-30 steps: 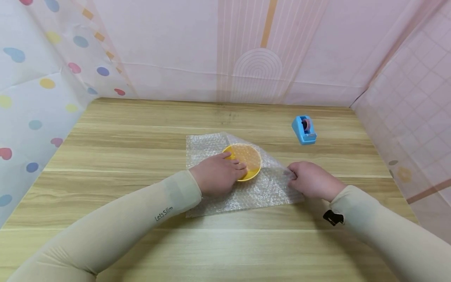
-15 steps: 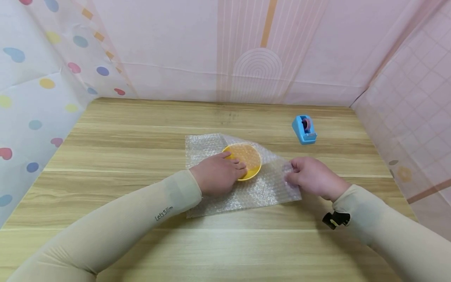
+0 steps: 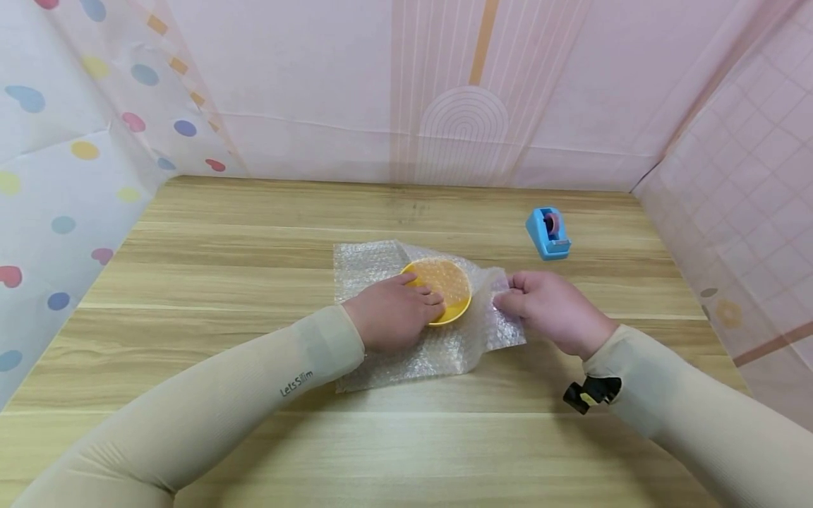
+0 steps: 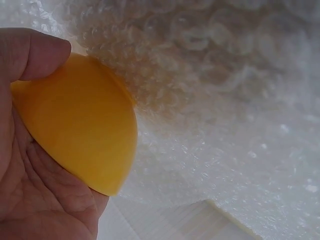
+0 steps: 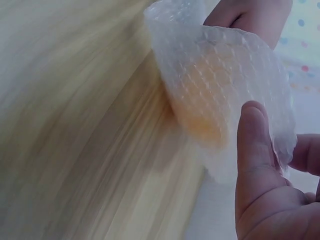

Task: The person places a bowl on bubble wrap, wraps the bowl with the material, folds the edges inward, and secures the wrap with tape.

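Currently the left grip (image 3: 392,314) is closed on the yellow bowl (image 4: 85,125), while the right grip (image 3: 559,310) pinches a raised edge of bubble wrap (image 3: 444,356) (see-through, partly covering the bowl).

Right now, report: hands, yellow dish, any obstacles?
Left hand holding yellow dish. Right hand pinching bubble wrap, edge lifted. Dish partly covered by wrap. Blue tape dispenser apart, clear of both hands.

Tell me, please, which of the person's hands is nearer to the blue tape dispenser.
Right. The right hand, pinching the bubble wrap, is on the near side of the tape dispenser; the left hand, holding the yellow bowl, is farther off to the left.
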Tool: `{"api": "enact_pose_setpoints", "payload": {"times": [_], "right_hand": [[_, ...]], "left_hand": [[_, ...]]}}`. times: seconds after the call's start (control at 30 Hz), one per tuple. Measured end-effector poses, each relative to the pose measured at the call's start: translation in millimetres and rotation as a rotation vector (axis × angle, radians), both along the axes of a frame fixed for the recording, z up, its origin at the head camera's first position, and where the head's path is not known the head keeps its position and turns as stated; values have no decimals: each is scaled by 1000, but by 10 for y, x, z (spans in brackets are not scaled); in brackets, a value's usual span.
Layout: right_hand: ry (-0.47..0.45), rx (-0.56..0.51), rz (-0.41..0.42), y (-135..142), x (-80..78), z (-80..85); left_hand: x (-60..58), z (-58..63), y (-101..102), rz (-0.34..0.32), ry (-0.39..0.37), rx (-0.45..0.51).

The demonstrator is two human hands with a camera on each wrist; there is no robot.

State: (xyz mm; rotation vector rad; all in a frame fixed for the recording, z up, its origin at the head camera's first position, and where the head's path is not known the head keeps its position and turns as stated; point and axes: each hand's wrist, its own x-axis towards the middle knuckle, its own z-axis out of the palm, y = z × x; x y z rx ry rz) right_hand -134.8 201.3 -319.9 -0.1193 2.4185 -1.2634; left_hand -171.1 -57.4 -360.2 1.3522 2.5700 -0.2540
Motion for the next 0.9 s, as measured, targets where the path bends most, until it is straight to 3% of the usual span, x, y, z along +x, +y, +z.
{"api": "enact_pose_setpoints", "payload": {"times": [0.47, 0.67, 0.77, 0.9], "right_hand": [[-46, -202, -33, -210, -72, -64], [-38, -175, -9, -242, -63, -99], [20, -151, 47, -247, -41, -128], [174, -69, 151, -258, 16, -176]], "left_hand": [[5, 14, 13, 28, -17, -33], [2, 21, 11, 29, -26, -31], [6, 24, 5, 22, -16, -33], [23, 29, -20, 5, 31, -26]]}}
